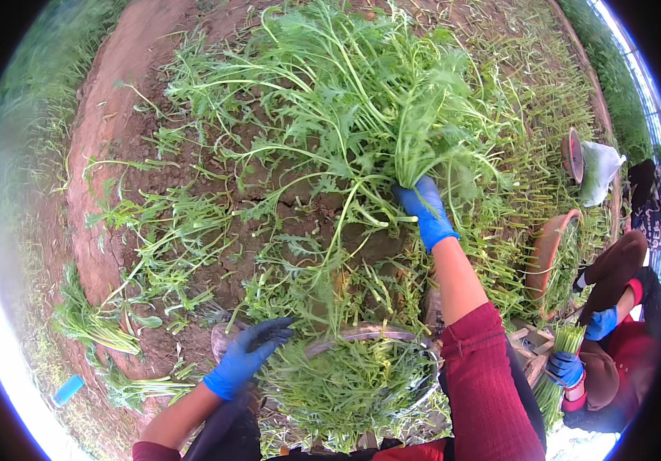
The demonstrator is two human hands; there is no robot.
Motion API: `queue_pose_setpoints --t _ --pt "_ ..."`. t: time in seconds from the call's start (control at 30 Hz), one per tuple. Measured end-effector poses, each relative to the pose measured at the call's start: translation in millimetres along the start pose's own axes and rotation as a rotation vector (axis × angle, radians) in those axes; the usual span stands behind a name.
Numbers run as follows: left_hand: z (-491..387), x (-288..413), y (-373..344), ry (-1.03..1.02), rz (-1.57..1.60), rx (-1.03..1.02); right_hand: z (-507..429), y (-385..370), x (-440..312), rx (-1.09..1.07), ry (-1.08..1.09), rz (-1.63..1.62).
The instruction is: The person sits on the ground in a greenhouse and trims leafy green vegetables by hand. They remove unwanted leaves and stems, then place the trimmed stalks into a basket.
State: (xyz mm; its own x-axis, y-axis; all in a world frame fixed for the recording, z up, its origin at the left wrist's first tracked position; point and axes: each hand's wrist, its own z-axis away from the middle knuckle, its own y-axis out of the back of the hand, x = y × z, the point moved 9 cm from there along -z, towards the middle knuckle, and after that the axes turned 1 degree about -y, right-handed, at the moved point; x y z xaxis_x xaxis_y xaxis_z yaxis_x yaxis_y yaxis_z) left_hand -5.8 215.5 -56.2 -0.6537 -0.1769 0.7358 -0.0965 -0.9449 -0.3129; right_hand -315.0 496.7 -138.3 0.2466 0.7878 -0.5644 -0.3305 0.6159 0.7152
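Observation:
My right hand (427, 213), in a blue glove, is closed around the stems of a bunch of leafy greens (414, 144). The bunch's feathery tops point away from me over a large heap of the same greens (330, 75). Nothing is in my blue-gloved left hand (247, 357). Its thumb is apart from its fingers, which are by the left side of a round tub (365, 334). Loose, jagged leaves (353, 380) fill the tub between my legs. Cut stalks (180, 225) lie scattered on the brown soil ahead.
Small bunches (97, 328) and a blue object (68, 390) lie at left. Rows of cut stubble (544, 138) run along the right, with an orange-brown basin (546, 253), a round dish (574, 155) and a plastic bag (601, 173). At far right a co-worker (624, 351) holds a bundle of stems (564, 346).

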Motion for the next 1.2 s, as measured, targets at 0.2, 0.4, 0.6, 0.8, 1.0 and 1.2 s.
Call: queue_pose_setpoints --t 0.2,0.4,0.6,0.8,1.0,1.2 --pt "0 -7 8 -0.027 0.092 -0.014 17 12 -13 -0.026 0.106 0.078" --pt "6 -12 11 -0.041 0.089 0.006 26 20 -64 0.086 0.492 -0.149" --pt "6 -14 14 -0.055 0.117 0.011 -8 -44 -72 -0.090 0.333 0.255" --pt "10 -25 22 -0.031 0.088 0.020 2 -40 -95 0.158 0.271 0.458" --pt "13 -32 25 -0.031 0.079 0.035 -8 -38 -121 0.240 0.328 0.586" --pt "15 -35 23 -0.015 0.098 0.033 -40 -41 -109 0.200 0.390 0.163"
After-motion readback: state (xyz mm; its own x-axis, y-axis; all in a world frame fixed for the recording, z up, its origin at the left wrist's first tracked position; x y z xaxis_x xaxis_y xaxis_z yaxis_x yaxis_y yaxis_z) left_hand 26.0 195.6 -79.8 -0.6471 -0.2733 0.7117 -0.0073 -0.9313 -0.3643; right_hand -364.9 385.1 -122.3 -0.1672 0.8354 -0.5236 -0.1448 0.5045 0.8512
